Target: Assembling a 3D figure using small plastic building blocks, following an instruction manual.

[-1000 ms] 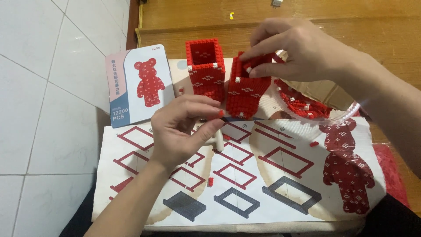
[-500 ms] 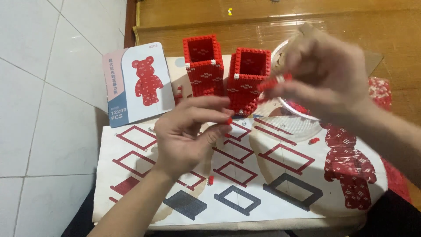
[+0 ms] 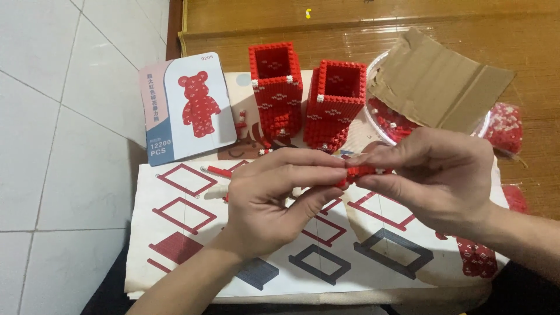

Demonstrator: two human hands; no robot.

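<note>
Brick strip [image 3: 363, 171], one, pinched between left hand [image 3: 274, 201], right hand [image 3: 434, 175]; two towers [image 3: 333, 105].

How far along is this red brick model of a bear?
Done: two hollow red towers stand upright, side by side on the instruction sheet. In hand: the left hand and right hand pinch a short red brick strip between them. Left: loose red bricks still lie in the dish, and no bear shape shows yet.
</note>
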